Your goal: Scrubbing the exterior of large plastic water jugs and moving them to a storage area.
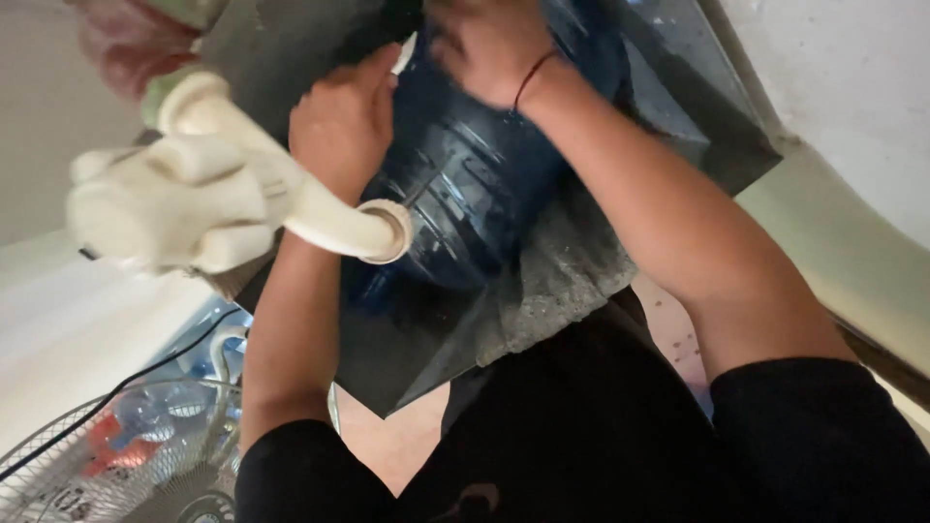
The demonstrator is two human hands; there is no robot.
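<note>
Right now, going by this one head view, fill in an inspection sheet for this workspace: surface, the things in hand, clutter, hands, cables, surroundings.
Surface: dark slab with a rough, crumbly near edge, the bottle set on it.
Things in hand: big blue water bottle, ribbed, both hands at its top end.
Clutter: cream plastic tap, blurred, close to the camera, in front of the bottle.
Hands: left hand pressed on the bottle's side; right hand over its top, red thread at the wrist; grip unclear.
Cables: one black cable running past the fan.
Surroundings: wire fan guard lower left; pale wall at right.
</note>
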